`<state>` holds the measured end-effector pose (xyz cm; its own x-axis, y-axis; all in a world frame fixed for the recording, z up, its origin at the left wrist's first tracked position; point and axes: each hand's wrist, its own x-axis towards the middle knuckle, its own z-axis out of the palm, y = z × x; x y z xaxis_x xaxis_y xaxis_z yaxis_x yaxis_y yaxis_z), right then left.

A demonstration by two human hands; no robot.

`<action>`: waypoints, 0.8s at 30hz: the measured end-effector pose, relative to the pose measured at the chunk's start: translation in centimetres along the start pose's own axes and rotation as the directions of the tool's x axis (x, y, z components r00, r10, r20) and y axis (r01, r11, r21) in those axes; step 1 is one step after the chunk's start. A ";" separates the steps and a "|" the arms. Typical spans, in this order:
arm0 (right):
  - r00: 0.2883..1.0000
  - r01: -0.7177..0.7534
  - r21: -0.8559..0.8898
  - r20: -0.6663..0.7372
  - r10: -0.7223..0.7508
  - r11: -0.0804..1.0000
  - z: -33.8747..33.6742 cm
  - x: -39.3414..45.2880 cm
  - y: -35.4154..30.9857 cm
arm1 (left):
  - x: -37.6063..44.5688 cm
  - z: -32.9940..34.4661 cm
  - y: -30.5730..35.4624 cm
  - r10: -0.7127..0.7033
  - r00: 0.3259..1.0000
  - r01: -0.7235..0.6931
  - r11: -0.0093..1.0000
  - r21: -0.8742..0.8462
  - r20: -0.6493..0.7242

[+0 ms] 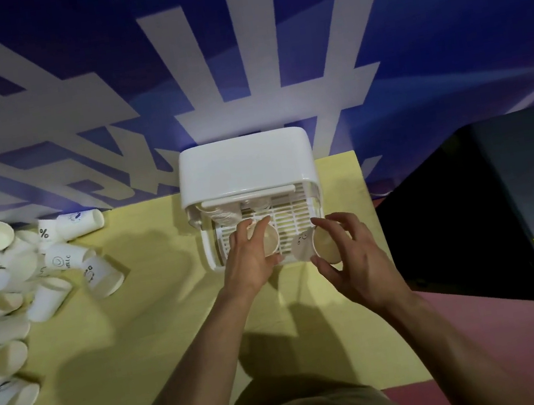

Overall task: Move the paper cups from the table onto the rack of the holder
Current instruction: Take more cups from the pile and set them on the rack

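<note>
Fingers (255,228) partly hide cup (271,241) over rack (292,219).

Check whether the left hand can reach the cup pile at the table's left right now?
Probably not yet: the left hand already grips a cup over the rack. The yellow table between it and the pile looks unobstructed.

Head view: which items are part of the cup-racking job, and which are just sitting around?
In the job:
- left hand gripping a paper cup over the rack
- right hand gripping a second paper cup
- white holder
- pile of paper cups on the yellow table

Lying about:
- black cabinet
- blue and white wall
</note>
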<state>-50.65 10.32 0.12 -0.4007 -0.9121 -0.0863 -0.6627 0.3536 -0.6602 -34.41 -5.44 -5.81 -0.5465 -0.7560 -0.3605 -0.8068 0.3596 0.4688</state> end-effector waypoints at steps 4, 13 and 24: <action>0.995 0.099 0.026 0.010 -0.099 0.995 0.5 1.7 -2.1 | -2.1 -1.7 -0.6 -0.005 0.994 -0.004 0.997 -0.079 -0.112; 0.940 0.314 -0.169 0.194 -0.280 0.934 4.3 6.0 -5.2 | -7.4 -4.4 -3.8 -0.082 0.966 0.038 0.983 -0.181 -0.244; 0.923 0.255 -0.250 0.350 -0.159 0.934 8.6 7.9 -4.9 | -11.9 -5.2 -7.4 -0.123 0.949 0.060 0.975 -0.216 -0.292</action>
<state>-45.09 -0.37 -3.72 -0.0435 -0.9708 -0.2358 -0.8794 0.1492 -0.4522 -20.77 -1.93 -0.80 -0.3537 -0.9208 -0.1644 -0.7704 0.1871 0.6095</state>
